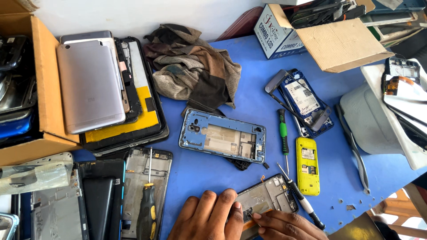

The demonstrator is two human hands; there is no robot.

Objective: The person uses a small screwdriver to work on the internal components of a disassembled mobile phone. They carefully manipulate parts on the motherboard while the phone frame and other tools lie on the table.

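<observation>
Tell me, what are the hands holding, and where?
The left hand presses down on the near left end of an opened phone frame on the blue table. The right hand pinches something small at its near edge; what it is cannot be told.

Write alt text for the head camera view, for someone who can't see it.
Two bare hands at the bottom edge work on an opened phone: the left hand presses it onto the blue table, the right hand touches its lower edge. Around them lie a blue phone frame, a yellow phone, screwdrivers and a crumpled cloth.
</observation>
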